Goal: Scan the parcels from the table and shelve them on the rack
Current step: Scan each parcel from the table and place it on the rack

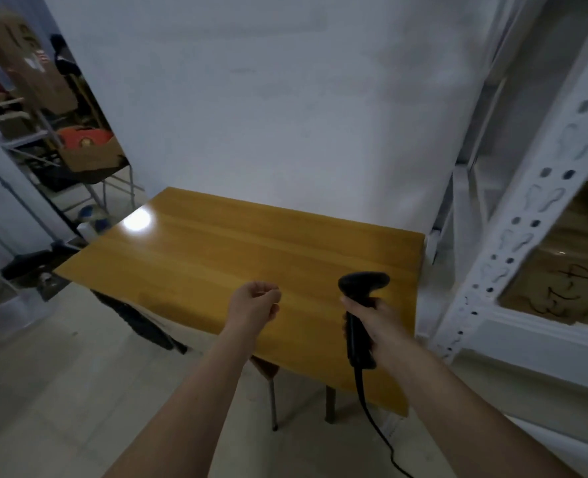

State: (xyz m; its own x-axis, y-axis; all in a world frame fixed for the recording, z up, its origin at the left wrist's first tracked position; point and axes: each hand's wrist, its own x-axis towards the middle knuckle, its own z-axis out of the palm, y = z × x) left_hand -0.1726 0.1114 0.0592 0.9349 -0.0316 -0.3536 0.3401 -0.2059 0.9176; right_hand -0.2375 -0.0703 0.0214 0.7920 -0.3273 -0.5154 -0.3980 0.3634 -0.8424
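A wooden table stands in front of me with no parcel showing on its top. My right hand grips the handle of a black corded barcode scanner, held upright over the table's near right part. My left hand hovers above the table's near edge with its fingers curled and nothing in them. At the right stands the white metal rack, and a brown parcel with handwritten numbers lies on one of its shelves.
A white wall backs the table. At the far left are stacked cardboard boxes, metal frames and clutter on the floor. The scanner's cable hangs down past the table's near right corner. Pale floor lies in front.
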